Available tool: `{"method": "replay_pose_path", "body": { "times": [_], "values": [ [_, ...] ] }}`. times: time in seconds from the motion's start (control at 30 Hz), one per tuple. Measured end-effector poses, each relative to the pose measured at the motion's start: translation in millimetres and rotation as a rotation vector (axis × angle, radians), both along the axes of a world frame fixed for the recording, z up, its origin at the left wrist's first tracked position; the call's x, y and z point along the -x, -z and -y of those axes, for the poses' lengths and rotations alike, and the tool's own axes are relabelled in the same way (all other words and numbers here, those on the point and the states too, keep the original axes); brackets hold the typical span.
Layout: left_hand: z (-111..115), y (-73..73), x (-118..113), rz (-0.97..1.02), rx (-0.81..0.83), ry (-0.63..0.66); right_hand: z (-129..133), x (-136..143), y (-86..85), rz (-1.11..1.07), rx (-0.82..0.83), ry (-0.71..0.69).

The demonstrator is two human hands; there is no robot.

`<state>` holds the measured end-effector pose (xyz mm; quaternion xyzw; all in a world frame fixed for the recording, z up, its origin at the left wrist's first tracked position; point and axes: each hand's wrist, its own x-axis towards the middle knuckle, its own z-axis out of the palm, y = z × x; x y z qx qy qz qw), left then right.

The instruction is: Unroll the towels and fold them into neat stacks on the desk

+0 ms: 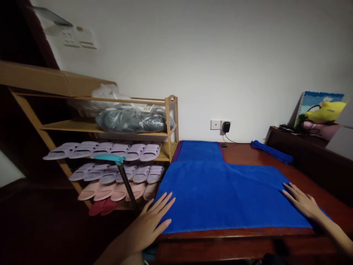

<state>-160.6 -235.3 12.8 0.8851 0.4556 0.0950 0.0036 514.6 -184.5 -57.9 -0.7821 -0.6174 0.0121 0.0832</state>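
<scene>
A bright blue cloth (209,198) lies spread over the wooden table (242,154), its front edge close to the table's front edge. My left hand (150,222) rests at the cloth's left side, fingers spread out flat and pointing away from me. On the right side of the cloth lies my right hand (302,200), also flat with its fingers stretched. Neither hand grips anything. Behind the spread cloth, another blue cloth with a purple edge (200,151) reaches toward the wall, partly covered by the front one. A narrow folded blue cloth (273,151) sits at the back right.
Left of the table stands a wooden rack (172,129) with rows of lilac slippers (150,151), pink slippers (100,191) and bagged goods (132,118). A black plug (226,127) is in the wall socket. A yellow plush toy (327,112) sits on a raised ledge at right.
</scene>
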Motion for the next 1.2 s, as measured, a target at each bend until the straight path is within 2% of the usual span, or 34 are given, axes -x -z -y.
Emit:
{"method": "replay_pose_path", "body": {
  "times": [0.07, 0.13, 0.2, 0.3, 0.33, 0.4, 0.5, 0.6, 0.7, 0.73, 0.8, 0.87, 0.93, 1.03, 1.1, 1.2],
  "values": [
    [1, -2.8, 3, 0.015, -0.006, 0.010, 4, 1, -3.2, -0.001, -0.007, 0.001],
    [2, -9.6, -1, 0.027, 0.001, 0.021, 7, 14, -11.7, 0.007, -0.041, 0.010],
    [4, -18.5, -13, 0.046, 0.002, 0.036, 11, 41, -23.9, 0.007, -0.095, -0.028],
    [7, -28.0, -42, 0.098, -0.035, 0.063, 14, 95, -38.0, -0.008, -0.127, -0.229],
    [7, -28.8, -51, 0.110, -0.048, 0.072, 15, 110, -39.2, -0.001, -0.128, -0.278],
    [6, -26.7, -63, 0.111, -0.067, 0.089, 14, 124, -36.0, 0.018, -0.138, -0.272],
    [5, -19.1, -66, 0.082, -0.067, 0.117, 2, 109, -28.5, -0.003, -0.049, -0.134],
    [4, -14.5, -62, 0.062, -0.045, 0.135, -28, 80, -36.9, -0.098, 0.125, -0.095],
    [4, -15.2, -61, 0.053, -0.023, 0.117, -70, 68, -53.4, -0.135, 0.025, -0.063],
    [5, -16.1, -62, 0.052, -0.015, 0.108, -84, 68, -55.8, -0.120, -0.011, -0.008],
    [7, -18.2, -63, 0.057, -0.004, 0.103, -107, 70, -52.5, -0.094, 0.017, 0.095],
    [9, -20.3, -63, 0.067, 0.004, 0.110, -121, 68, -40.3, -0.094, 0.106, 0.172],
    [10, -21.8, -62, 0.062, 0.015, 0.114, -129, 62, -24.8, -0.096, 0.149, 0.203],
    [11, -22.5, -61, 0.052, 0.028, 0.106, -134, 51, -9.6, -0.067, 0.114, 0.175],
    [11, -22.6, -62, 0.061, 0.021, 0.102, -134, 51, -11.6, -0.057, 0.086, 0.165],
    [12, -24.3, -63, 0.077, -0.002, 0.103, -124, 75, -31.6, -0.034, 0.022, 0.135]
  ]
}}
